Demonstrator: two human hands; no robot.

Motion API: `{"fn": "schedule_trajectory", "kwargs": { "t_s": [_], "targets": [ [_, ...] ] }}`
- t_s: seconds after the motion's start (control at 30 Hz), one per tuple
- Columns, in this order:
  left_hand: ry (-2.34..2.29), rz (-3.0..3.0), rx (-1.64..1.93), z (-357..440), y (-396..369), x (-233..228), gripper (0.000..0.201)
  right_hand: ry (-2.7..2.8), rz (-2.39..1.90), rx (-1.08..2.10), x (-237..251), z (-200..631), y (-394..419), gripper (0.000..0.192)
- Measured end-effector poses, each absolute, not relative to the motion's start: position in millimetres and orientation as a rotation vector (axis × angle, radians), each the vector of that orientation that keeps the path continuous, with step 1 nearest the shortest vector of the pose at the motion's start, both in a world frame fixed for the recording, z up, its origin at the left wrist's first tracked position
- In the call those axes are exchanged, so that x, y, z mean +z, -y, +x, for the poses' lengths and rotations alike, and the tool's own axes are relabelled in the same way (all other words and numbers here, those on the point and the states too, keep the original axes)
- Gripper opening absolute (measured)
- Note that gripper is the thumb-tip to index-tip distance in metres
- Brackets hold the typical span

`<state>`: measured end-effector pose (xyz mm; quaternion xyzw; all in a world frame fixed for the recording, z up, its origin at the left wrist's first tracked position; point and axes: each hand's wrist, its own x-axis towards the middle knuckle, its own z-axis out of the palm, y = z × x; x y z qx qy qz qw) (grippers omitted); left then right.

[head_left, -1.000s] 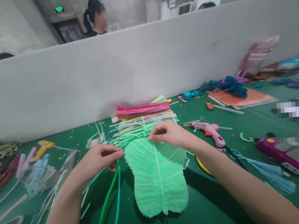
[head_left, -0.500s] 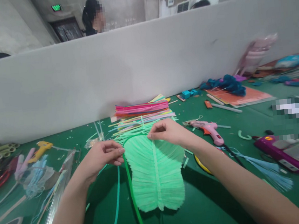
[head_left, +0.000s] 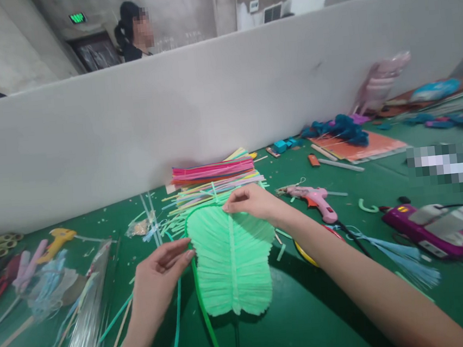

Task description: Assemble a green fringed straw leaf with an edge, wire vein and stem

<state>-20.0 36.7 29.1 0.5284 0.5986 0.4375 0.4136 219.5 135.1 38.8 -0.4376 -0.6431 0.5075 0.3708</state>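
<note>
Green leaf (head_left: 234,260) and strip (head_left: 206,317), one each, touch two hands (head_left: 253,201).

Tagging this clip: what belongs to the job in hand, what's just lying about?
In the job:
mint-green leaf-shaped piece, right hand at its top
darker green strip along its edge, by the left hand

Apparently lying about:
pink glue gun
yellow glue gun
purple power strip
light-blue tassel

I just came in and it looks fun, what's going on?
Somebody's busy with a fuzzy green leaf. The right hand pinches its top, and the left hand touches a darker green strip at its left edge. The strip bends round the top left corner and trails below. A pink glue gun lies to the right.
</note>
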Motion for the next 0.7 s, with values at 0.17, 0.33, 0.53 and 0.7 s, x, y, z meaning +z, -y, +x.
{"fn": "schedule_trajectory", "kwargs": {
  "t_s": [0.17,0.33,0.53,0.7],
  "targets": [
    [-1.568,1.148,1.251,-9.7,-18.8,11.5,0.047,1.632,-1.146,1.315,41.6,216.9,-131.4,0.019],
    [-1.638,1.222,1.155,-6.5,-16.4,4.6,0.044,1.614,-1.19,1.317,44.0,214.6,-127.8,0.016],
    [-1.581,1.359,1.058,-11.5,-15.4,6.1,0.055,1.62,-1.203,1.301,42.8,215.7,-128.0,0.017],
    [-1.57,1.31,1.065,-16.3,-14.0,7.1,0.056,1.621,-1.179,1.301,40.1,216.3,-130.2,0.015]
  ]
}}
